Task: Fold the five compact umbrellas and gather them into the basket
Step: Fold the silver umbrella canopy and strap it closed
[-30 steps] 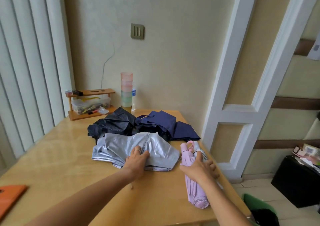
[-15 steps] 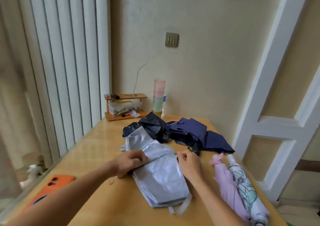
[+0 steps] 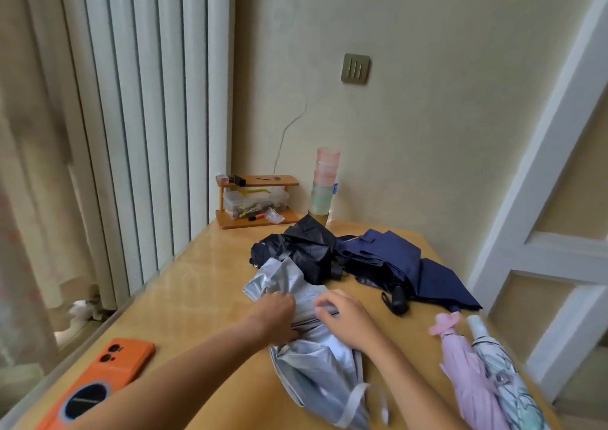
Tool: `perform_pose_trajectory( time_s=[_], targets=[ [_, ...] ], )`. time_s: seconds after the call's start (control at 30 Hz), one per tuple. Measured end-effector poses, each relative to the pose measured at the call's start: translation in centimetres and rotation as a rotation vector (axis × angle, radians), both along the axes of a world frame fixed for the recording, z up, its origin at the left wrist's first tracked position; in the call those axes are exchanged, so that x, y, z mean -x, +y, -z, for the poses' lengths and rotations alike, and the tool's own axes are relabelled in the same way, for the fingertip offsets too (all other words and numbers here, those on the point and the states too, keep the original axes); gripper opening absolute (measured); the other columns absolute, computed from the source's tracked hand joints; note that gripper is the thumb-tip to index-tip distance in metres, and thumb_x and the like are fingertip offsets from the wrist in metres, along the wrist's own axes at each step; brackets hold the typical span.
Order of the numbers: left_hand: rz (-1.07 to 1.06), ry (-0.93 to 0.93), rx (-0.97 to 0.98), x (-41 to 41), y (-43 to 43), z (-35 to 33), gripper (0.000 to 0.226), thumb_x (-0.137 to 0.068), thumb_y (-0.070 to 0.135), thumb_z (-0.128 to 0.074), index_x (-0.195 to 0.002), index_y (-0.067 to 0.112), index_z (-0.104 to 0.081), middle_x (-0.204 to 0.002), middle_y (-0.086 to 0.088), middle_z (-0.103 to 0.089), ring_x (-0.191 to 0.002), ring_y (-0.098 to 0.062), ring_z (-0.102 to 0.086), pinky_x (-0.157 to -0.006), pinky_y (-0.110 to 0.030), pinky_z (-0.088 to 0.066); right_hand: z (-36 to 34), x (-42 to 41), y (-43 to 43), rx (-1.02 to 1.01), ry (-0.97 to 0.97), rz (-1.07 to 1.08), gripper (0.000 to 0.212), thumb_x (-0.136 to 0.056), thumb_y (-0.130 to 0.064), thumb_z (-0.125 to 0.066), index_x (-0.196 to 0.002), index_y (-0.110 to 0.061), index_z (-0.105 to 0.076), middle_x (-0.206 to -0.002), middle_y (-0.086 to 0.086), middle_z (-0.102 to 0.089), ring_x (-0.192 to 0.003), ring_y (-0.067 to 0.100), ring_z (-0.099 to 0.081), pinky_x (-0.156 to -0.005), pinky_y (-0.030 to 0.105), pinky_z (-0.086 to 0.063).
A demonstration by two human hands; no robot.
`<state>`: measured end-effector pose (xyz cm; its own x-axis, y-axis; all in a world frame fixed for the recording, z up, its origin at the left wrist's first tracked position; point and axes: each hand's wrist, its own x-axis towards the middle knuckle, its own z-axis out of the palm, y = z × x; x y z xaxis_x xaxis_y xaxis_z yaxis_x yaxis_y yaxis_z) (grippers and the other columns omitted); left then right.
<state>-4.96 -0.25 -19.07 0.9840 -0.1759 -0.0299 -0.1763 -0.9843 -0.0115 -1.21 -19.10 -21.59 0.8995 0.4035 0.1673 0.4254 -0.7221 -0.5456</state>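
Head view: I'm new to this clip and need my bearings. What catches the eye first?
The left hand and right hand grip the crumpled silver umbrella in the middle. Behind it lie a black umbrella and a navy umbrella, unfolded; a pink umbrella and a white umbrella lie rolled at the right edge. An orange phone sits at lower left.

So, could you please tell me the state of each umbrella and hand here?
silver umbrella: loose, half gathered, strap undone
black umbrella: crumpled, not folded
navy umbrella: spread loose, not folded
pink umbrella: rolled up
white umbrella: rolled up
left hand: holds silver umbrella
right hand: holds silver umbrella
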Motion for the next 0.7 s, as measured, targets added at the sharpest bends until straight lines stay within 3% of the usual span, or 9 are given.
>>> perform_pose_trajectory(
  time_s=[0.07, 0.1, 0.2, 0.27, 0.33, 0.4, 0.47, 0.6, 0.7],
  targets=[
    [0.017, 0.012, -0.073, -0.5, -0.6, -0.3, 0.036, -0.092, 0.022, -0.065, -0.120, 0.001, -0.059, -0.123, -0.020, -0.064, -0.116, -0.036, -0.060, -0.095, -0.039, -0.047, -0.3, 0.1, -0.3, -0.088, -0.008, 0.024, 0.014, -0.099, -0.034, -0.060, -0.110, -0.029, -0.068, -0.112, -0.017, -0.059, -0.100, -0.008, -0.057, -0.086, 0.012, -0.044],
    [0.028, 0.014, -0.106, -0.5, -1.0, -0.4, 0.032, -0.091, 0.017, -0.063, -0.119, 0.001, -0.061, -0.122, -0.020, -0.064, -0.115, -0.036, -0.060, -0.095, -0.039, -0.048, -0.5, 0.2, -0.3, -0.109, -0.025, 0.033, 0.014, -0.100, -0.032, -0.060, -0.110, -0.027, -0.068, -0.112, -0.016, -0.059, -0.101, -0.008, -0.057, -0.085, 0.011, -0.044],
    [0.012, 0.015, -0.075, -0.4, -1.9, -0.1, 0.027, -0.088, 0.011, -0.063, -0.114, 0.004, -0.062, -0.118, -0.017, -0.065, -0.112, -0.033, -0.061, -0.091, -0.037, -0.050, -0.9, 0.8, -0.1, -0.121, -0.091, 0.085, 0.024, -0.099, -0.040, -0.061, -0.120, -0.028, -0.063, -0.123, -0.016, -0.055, -0.117, 0.003, -0.051, -0.101, 0.029, -0.044],
    [-0.081, 0.030, 0.124, -0.5, -1.7, -0.1, 0.019, -0.084, 0.021, -0.065, -0.097, 0.010, -0.058, -0.101, -0.009, -0.064, -0.101, -0.029, -0.064, -0.077, -0.034, -0.051, -1.2, 1.5, -0.1, -0.127, -0.120, 0.181, 0.049, -0.095, -0.051, -0.063, -0.137, -0.029, -0.051, -0.139, -0.012, -0.045, -0.132, 0.010, -0.039, -0.111, 0.034, -0.037],
    [-0.198, 0.048, 0.361, -0.6, -1.0, -0.5, 0.032, -0.075, 0.038, -0.072, -0.081, 0.013, -0.052, -0.081, -0.002, -0.058, -0.082, -0.022, -0.062, -0.061, -0.032, -0.047, -1.2, 2.1, -0.3, -0.152, -0.089, 0.257, 0.085, -0.087, -0.062, -0.067, -0.155, -0.026, -0.030, -0.154, -0.005, -0.030, -0.144, 0.016, -0.026, -0.117, 0.036, -0.031],
    [-0.241, 0.115, 0.699, -0.3, 0.0, -1.6, 0.041, -0.067, 0.043, -0.079, -0.085, 0.010, -0.062, -0.079, -0.002, -0.064, -0.072, -0.019, -0.063, -0.059, -0.033, -0.051, -1.3, 2.6, -0.1, -0.265, 0.066, 0.310, 0.123, -0.072, -0.074, -0.073, -0.162, -0.028, -0.004, -0.166, -0.004, -0.013, -0.154, 0.022, -0.016, -0.123, 0.044, -0.027],
    [-0.198, 0.278, 1.108, 0.3, 0.8, -2.8, 0.029, -0.076, 0.029, -0.078, -0.089, 0.006, -0.068, -0.078, -0.005, -0.068, -0.065, -0.017, -0.065, -0.058, -0.029, -0.052, -1.9, 2.9, 0.1, -0.501, 0.252, 0.338, 0.141, -0.059, -0.077, -0.082, -0.162, -0.032, 0.005, -0.167, -0.004, -0.017, -0.152, 0.024, -0.025, -0.121, 0.047, -0.031],
    [-0.054, 0.622, 1.504, 3.0, 2.1, -4.6, 0.030, -0.065, 0.034, -0.074, -0.080, 0.009, -0.068, -0.074, -0.009, -0.063, -0.063, -0.020, -0.061, -0.058, -0.028, -0.051, -3.7, 3.8, 0.3, -0.976, 0.620, 0.134, 0.120, -0.050, -0.065, -0.095, -0.150, -0.028, -0.041, -0.133, -0.002, -0.068, -0.119, 0.026, -0.067, -0.105, 0.047, -0.051],
    [0.028, 0.842, 1.727, 4.2, 2.5, -3.8, 0.047, -0.081, 0.034, -0.072, -0.112, -0.001, -0.073, -0.107, -0.021, -0.071, -0.091, -0.031, -0.071, -0.087, -0.040, -0.058, -4.7, 5.1, 0.9, -1.059, 0.800, -0.067, 0.112, -0.050, -0.064, -0.095, -0.141, -0.012, -0.056, -0.131, 0.016, -0.069, -0.120, 0.034, -0.067, -0.102, 0.048, -0.053]
  ],
)
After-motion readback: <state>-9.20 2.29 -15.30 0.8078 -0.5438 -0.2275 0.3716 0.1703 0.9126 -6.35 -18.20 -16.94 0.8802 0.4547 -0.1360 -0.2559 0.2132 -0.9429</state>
